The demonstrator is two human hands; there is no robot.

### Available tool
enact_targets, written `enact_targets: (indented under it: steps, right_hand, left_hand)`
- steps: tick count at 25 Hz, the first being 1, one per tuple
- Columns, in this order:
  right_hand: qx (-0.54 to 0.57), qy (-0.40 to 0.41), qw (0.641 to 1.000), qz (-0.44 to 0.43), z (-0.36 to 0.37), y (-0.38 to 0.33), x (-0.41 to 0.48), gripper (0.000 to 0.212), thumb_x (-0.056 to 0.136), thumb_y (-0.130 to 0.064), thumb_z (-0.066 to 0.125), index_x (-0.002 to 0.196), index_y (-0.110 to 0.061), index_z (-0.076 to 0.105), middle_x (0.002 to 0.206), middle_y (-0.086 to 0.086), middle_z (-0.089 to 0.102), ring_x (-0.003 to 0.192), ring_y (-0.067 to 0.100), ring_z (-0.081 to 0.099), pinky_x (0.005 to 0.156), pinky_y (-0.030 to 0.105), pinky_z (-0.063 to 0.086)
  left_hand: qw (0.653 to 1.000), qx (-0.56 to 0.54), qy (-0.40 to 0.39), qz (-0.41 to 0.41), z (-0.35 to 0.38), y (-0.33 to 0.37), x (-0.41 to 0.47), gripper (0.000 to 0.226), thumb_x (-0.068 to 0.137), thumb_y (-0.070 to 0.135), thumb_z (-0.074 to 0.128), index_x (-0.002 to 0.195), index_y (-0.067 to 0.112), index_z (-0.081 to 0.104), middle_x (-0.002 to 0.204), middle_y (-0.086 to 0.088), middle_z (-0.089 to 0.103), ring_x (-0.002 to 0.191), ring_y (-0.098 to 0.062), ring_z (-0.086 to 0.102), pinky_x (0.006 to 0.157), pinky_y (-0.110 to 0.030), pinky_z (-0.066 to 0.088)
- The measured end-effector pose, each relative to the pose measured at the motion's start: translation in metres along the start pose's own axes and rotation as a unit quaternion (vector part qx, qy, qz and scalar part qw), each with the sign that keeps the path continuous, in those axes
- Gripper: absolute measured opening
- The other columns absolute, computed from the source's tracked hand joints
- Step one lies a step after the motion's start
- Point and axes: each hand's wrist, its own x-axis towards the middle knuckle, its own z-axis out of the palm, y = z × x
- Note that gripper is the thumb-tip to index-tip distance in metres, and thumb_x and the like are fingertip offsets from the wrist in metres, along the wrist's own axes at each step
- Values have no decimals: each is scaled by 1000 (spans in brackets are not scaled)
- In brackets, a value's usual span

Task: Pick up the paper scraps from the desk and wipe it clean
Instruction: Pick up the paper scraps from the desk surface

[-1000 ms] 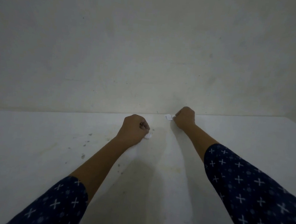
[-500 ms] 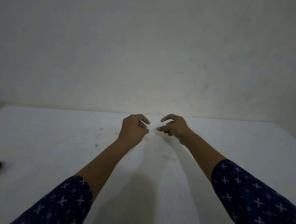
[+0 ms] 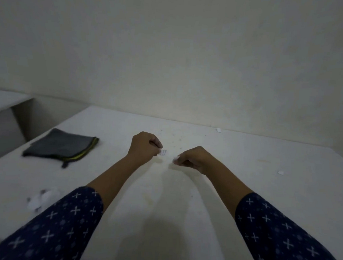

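- Paper scrap (image 3: 163, 152): small, flat, white; pinched at left hand (image 3: 145, 146), fingers curled tight
- Second scrap (image 3: 176, 159): pinched by right hand (image 3: 193, 157), fingers narrow
- Loose scraps (image 3: 280, 172): on matte white surface (image 3: 244, 185); crumpled pile (image 3: 40, 198) near left
- Folded grey cloth (image 3: 61, 147): far left

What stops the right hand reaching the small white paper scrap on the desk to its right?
Probably nothing, so yes: only bare desk separates the right hand from that right-side scrap, though it pinches another scrap.
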Motion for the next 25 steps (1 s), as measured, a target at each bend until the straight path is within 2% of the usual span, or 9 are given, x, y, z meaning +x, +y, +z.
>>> enact_targets:
  steps: [2,6,8,11,13,16,21,23,25]
  right_hand:
    - [31,-12,999,9,22,-1,-23,8,76,12,66,81,16,63,80,18,66,69,23,66,65,22,59]
    - [-19,-77,996,-44,74,-3,-69,21,83,6,63,102,16,63,76,15,63,66,20,62,61,18,58]
    - [-33,-106,991,-80,107,-2,-87,23,81,6,65,103,13,64,73,14,62,63,19,60,60,16,57]
    - [-33,-109,988,-108,161,8,-104,21,77,7,69,97,15,66,68,14,62,55,18,57,57,16,57]
    - [-41,-99,988,-111,191,16,-110,19,76,6,70,92,14,68,68,15,63,55,19,58,59,19,57]
    - [-68,-69,989,-108,226,26,-113,14,76,0,72,88,7,71,79,20,68,58,18,61,73,28,59]
    - [-180,-4,966,-185,250,40,-110,12,83,-4,65,91,0,73,91,17,72,74,23,68,82,34,58]
    - [-198,14,956,-215,247,43,-109,15,84,-2,61,94,-2,72,96,16,71,82,25,69,85,35,57]
    - [-204,32,951,-229,239,44,-108,19,86,-2,56,98,-4,71,102,15,70,91,26,68,90,34,54]
  left_hand:
    - [1000,15,15,-11,-24,-7,-27,15,67,-9,67,74,3,73,59,-3,62,59,-15,60,57,-17,50]
    - [998,36,40,-39,-72,-19,-77,12,69,-6,69,78,1,72,61,-5,62,60,-16,60,54,-18,49]
    - [996,54,57,-47,-93,-28,-97,11,69,-5,71,80,-1,71,63,-5,63,64,-19,62,60,-23,52]
    - [992,54,94,-59,-122,-51,-123,9,69,-5,71,76,1,70,72,-10,66,76,-27,66,76,-38,57]
    - [985,74,140,-67,-136,-66,-136,10,69,-6,69,74,2,71,76,-10,69,77,-24,66,77,-36,56]
    - [973,110,185,-82,-153,-83,-153,13,72,-7,64,74,3,72,80,-12,70,74,-18,61,71,-26,48]
    - [968,181,165,-55,-163,-105,-159,22,79,-8,54,75,4,72,89,-14,71,74,-14,56,72,-19,41]
    - [969,189,155,-39,-159,-108,-158,23,85,-5,51,85,5,71,99,-14,69,85,-18,58,79,-21,42]
    - [970,204,134,-17,-151,-106,-156,21,89,4,52,103,9,67,116,-11,65,106,-22,57,95,-27,41]
